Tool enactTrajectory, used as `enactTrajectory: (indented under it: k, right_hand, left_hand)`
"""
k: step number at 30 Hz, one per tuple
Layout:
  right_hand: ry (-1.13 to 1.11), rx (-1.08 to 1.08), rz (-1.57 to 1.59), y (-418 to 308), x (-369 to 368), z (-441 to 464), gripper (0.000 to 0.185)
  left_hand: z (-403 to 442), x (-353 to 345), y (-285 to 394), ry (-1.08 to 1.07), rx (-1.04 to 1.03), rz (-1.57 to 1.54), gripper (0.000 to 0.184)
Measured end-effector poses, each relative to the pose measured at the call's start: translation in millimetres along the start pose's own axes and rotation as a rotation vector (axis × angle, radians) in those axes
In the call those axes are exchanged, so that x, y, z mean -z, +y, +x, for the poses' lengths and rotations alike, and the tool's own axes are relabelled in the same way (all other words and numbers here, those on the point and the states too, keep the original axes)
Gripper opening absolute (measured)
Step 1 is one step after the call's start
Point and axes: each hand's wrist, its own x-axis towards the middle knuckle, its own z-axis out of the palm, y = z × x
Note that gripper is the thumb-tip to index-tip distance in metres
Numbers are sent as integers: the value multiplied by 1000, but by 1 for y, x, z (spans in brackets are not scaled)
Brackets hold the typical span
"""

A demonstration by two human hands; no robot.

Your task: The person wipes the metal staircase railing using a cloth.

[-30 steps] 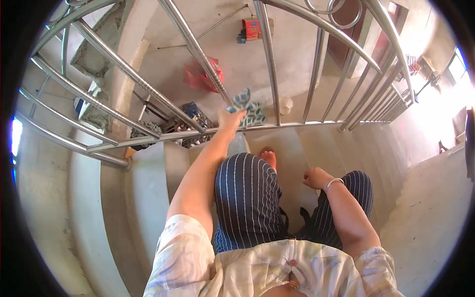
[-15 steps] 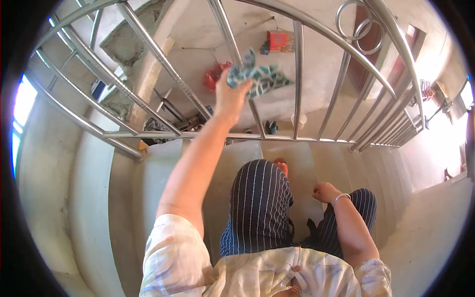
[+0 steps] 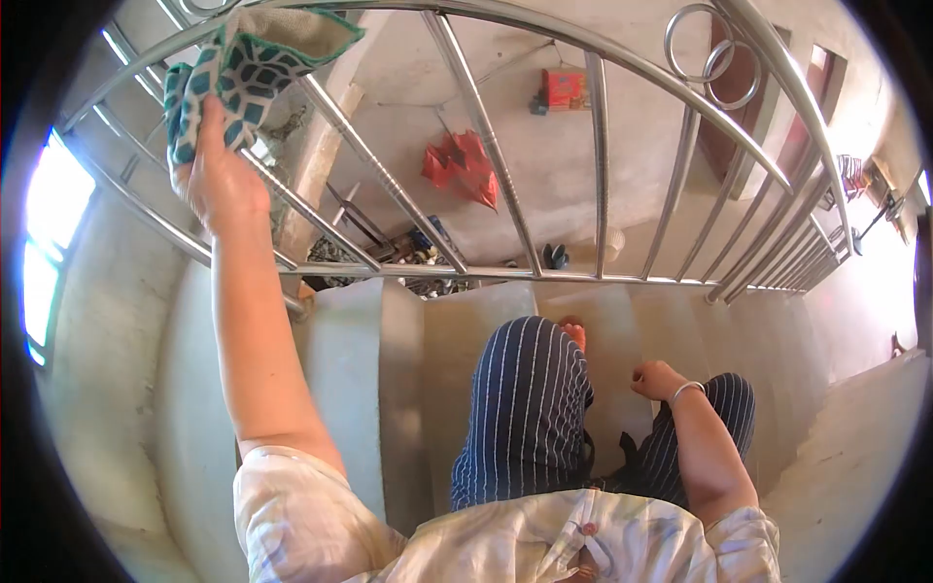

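My left hand (image 3: 229,189) is stretched out to the upper left, its fingers closed round a green-and-white patterned cloth (image 3: 255,83) with a beige underside. The cloth lies against the bars of the stainless steel stair railing (image 3: 494,160), and one edge flares out over the curved upper rail. Part of the fingers is hidden by the cloth. Low on the right, my right hand (image 3: 655,379) is loosely curled beside my right knee (image 3: 731,403), with a silver bangle on the wrist. Nothing shows in it.
Pale stair treads (image 3: 340,340) run under my legs. Beyond the railing, a red bag (image 3: 462,170) and a red box (image 3: 566,90) are at the wall, with dark shoes (image 3: 555,256) and a pile of clutter (image 3: 428,243) below. A bright window (image 3: 56,233) is at left.
My left hand has moved left with the cloth, from the middle bars to the far left of the railing. The view has shifted slightly, and my right hand stays by the knee.
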Motion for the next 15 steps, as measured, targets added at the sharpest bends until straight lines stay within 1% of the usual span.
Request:
enactTrajectory:
  k: [2, 3, 5, 6, 8, 9, 11, 14, 15]
  right_hand:
    - [5, 7, 42, -1, 0, 1, 28]
    - [9, 12, 34, 1, -3, 3, 28]
    - [44, -5, 1, 6, -10, 9, 27]
    - [45, -10, 0, 6, -9, 8, 27]
    - [22, -14, -15, 5, -8, 5, 26]
    - [18, -15, -15, 3, -5, 3, 26]
    - [-37, -54, 41, -3, 3, -3, 27]
    - [13, -52, -31, 6, -7, 4, 28]
    - [13, -54, -29, 8, -9, 6, 28]
  left_hand:
    - [18, 3, -11, 126, 87, 226, 41]
    - [11, -8, -11, -16, 98, 275, 39]
    - [14, -21, -28, -138, 127, 205, 32]
    - [20, -26, -39, -137, 129, 201, 32]
    - [23, -31, -58, -166, 213, 168, 30]
    - [19, -28, -63, -165, 217, 170, 30]
    - [10, -26, -75, -60, 241, 290, 28]
    - [-41, -4, -101, 35, 273, 649, 28]
    - [-66, 4, -108, -20, 314, 580, 27]
